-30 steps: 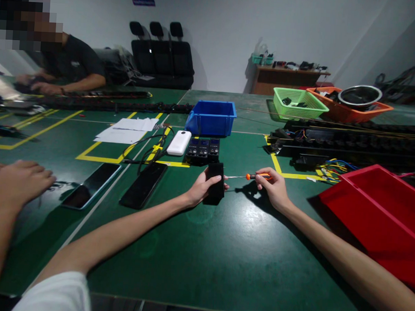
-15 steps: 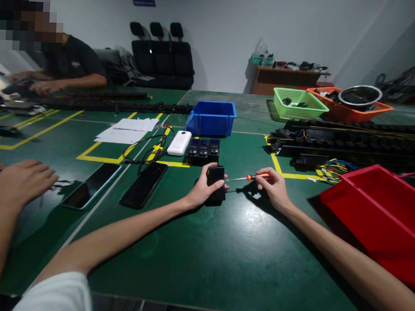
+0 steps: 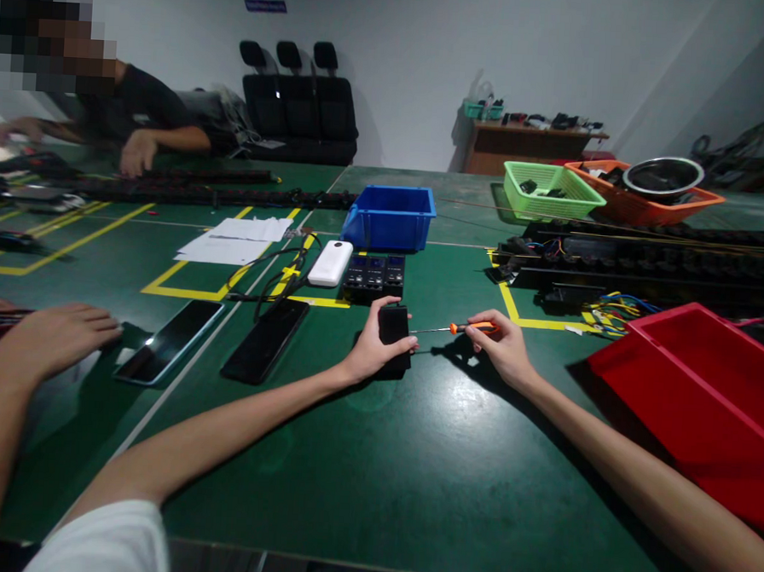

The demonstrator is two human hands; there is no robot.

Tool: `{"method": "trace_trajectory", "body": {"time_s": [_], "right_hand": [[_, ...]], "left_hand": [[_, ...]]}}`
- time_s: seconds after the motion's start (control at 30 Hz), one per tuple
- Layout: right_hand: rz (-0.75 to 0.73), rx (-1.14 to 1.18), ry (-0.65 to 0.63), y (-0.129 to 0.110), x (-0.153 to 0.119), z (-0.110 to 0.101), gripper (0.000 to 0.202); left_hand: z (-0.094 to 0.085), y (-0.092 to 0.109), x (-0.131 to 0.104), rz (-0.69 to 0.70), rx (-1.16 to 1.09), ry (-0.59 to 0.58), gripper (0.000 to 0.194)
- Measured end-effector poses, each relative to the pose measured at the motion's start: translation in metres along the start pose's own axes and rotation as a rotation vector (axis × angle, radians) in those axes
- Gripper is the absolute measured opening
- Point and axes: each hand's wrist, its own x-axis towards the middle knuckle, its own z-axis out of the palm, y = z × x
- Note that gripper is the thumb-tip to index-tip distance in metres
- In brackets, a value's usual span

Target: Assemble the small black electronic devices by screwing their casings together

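My left hand (image 3: 379, 346) is closed around a small black box (image 3: 394, 322), thumb across its near face, at the middle of the green table. My right hand (image 3: 497, 347) pinches the orange and black handle of a screwdriver (image 3: 460, 328). The thin metal shaft points left, and its tip meets the right side of the box; what it touches there is too small to make out. Just behind the box stand several black modules (image 3: 374, 275) in a row, beside a white power bank (image 3: 330, 264).
Two phones (image 3: 265, 341) (image 3: 171, 343) lie to the left. A red bin (image 3: 702, 397) stands at the right, a blue bin (image 3: 395, 218) behind the modules. Long black assemblies (image 3: 645, 266) with loose wires lie at the back right. Co-workers' hands (image 3: 65, 338) (image 3: 138, 152) are at the left.
My left hand and the box have shifted slightly left, and the screwdriver has moved left with them. At the left, the co-workers' hands have moved.
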Motion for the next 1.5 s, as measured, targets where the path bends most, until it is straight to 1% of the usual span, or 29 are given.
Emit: {"method": "trace_trajectory", "body": {"time_s": [0.27, 0.67, 0.77, 0.83, 0.9, 0.97, 1.1, 1.23, 1.5], "right_hand": [[0.007, 0.036, -0.018, 0.0049, 0.0005, -0.0013, 0.029], [-0.036, 0.036, -0.035, 0.0027, -0.0002, -0.0007, 0.027], [-0.009, 0.047, -0.02, 0.0021, -0.0003, -0.0008, 0.028], [0.023, 0.111, -0.016, 0.0013, 0.0003, -0.0014, 0.03], [0.063, 0.19, -0.025, 0.0001, 0.0012, -0.002, 0.035], [0.097, 0.214, -0.053, -0.0009, 0.0017, -0.0022, 0.038], [0.13, 0.107, -0.099, -0.0004, 0.0006, -0.0016, 0.041], [0.101, -0.002, -0.048, 0.0025, -0.0002, -0.0016, 0.039], [0.096, 0.015, -0.049, 0.0043, 0.0013, -0.0018, 0.031]], "left_hand": [[-0.0001, 0.0008, 0.0007, -0.006, -0.032, -0.006, 0.072], [-0.0003, 0.0007, 0.0004, -0.019, -0.037, -0.006, 0.071], [0.0001, 0.0018, -0.0007, -0.026, -0.037, -0.011, 0.071], [0.0002, 0.002, -0.0014, -0.033, -0.032, -0.017, 0.071], [0.0, 0.0018, -0.0016, -0.035, -0.013, -0.02, 0.07], [-0.0003, 0.0011, -0.0016, -0.032, 0.002, -0.021, 0.069], [-0.0009, -0.0002, -0.0012, -0.023, -0.008, -0.019, 0.068], [-0.0016, -0.0003, -0.0011, -0.011, 0.007, -0.025, 0.067], [-0.0019, -0.0005, -0.001, -0.01, 0.003, -0.034, 0.067]]}}
